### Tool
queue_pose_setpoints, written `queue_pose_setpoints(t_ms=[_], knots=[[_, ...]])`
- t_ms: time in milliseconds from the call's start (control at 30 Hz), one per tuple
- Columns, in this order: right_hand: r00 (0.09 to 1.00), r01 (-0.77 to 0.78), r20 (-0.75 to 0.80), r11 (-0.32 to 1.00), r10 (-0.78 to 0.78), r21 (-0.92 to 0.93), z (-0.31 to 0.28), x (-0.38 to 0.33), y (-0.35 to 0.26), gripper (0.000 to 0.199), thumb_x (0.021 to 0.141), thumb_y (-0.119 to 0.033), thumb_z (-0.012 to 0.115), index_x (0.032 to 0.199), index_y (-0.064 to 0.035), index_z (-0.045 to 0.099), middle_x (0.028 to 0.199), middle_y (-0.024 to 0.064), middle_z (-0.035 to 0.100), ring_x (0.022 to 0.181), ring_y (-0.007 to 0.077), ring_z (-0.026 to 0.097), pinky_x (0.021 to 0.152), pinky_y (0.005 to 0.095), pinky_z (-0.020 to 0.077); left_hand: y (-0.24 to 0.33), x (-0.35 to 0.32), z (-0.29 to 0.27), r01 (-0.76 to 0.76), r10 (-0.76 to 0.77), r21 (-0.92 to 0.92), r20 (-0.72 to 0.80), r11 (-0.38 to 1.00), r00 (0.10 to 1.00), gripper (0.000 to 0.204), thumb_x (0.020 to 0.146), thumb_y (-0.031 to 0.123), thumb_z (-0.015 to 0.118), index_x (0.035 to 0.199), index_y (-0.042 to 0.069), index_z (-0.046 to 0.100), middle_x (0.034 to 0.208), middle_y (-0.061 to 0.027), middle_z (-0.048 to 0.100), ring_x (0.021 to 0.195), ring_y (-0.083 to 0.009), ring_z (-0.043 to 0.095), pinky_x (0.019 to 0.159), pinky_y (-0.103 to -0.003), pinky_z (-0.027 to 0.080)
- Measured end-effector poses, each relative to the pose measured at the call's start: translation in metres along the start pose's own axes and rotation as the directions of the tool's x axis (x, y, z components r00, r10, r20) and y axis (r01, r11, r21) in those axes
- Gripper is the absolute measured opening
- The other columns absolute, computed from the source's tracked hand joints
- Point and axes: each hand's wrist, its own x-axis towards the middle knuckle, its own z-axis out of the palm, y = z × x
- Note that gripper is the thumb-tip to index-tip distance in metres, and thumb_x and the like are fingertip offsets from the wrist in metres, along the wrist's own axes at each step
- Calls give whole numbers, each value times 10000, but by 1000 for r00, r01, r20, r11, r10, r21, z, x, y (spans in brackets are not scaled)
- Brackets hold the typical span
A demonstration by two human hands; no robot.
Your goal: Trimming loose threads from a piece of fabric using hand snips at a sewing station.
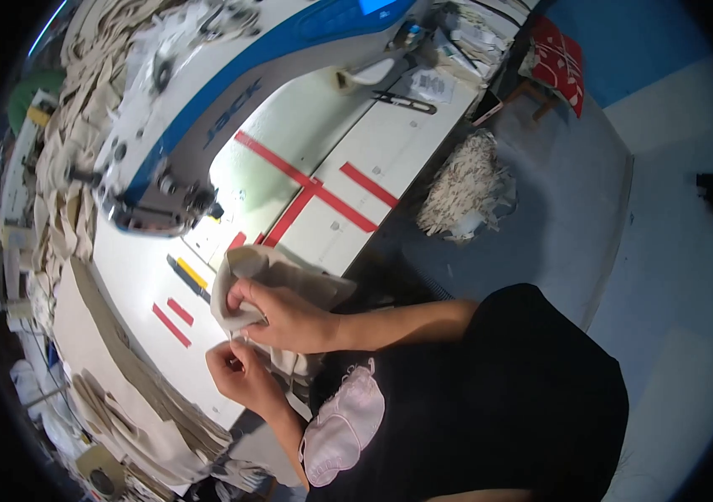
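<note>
My right hand (285,318) is closed round a folded beige piece of fabric (289,280), its thumb and fingers pinching the cloth near its lower left edge. The fabric lies bunched over the front edge of the white sewing table. Just below, my left hand (243,378) is curled with thumb and forefinger together close to that edge; a thin pale strand shows between the hands, but what the left fingers grip is too small to make out. Left of the cloth lies a yellow and black hand tool (190,274), possibly a cutter.
A white and blue sewing machine (206,117) stands over the table (340,201), marked with red tape strips. Beige fabric piles (114,360) line the left side. A heap of scraps (469,188) lies on the floor, near a red cushion (556,63) on a stool.
</note>
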Motion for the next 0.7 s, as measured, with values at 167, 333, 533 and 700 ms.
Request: queue_pose_setpoints(t_ms=[167, 333, 533, 700], knots=[[998, 18, 54, 988, -10, -153, -75, -2, -45, 257, 921, -56, 596, 1168, -17, 535, 960, 128, 644, 946, 233, 663, 813, 352, 517, -4, 3, -2, -29, 29, 133, -1, 991, 1000, 166, 951, 52, 574, 802, 3, 522, 697, -10, 479, 601, -86, 419, 536, -241, 366], [871, 42, -459, 956, -178, -290, -229, 32, -85, 270, 1042, -198, 415, 1275, -87, 496, 867, -33, 522, 715, 61, 452, 656, 218, 403, 7, -2, -1, 48, -48, 163, -9, 986, 999, 165, 961, 58, 577, 812, 2, 534, 692, -9, 485, 603, -77, 418, 536, -238, 360], [598, -292, -491, 398, -634, -870, -502, 85, -58, 333, 909, -28, 489, 1238, -65, 530, 976, 194, 610, 960, 376, 612, 848, 467, 495, 6, 0, 9, 12, -13, 157, 6, 988, 1000, 179, 966, 71, 586, 809, 6, 530, 690, -11, 493, 581, -76, 427, 515, -231, 359], [716, -446, -455, 155, -530, -881, -535, 124, -33, 302, 892, -123, 582, 1191, -95, 610, 1086, 225, 650, 1074, 420, 600, 924, 478, 482, 9, -4, 4, 84, -82, 136, -16, 987, 996, 168, 967, 62, 577, 816, 2, 534, 689, -11, 495, 582, -68, 434, 514, -226, 362]])
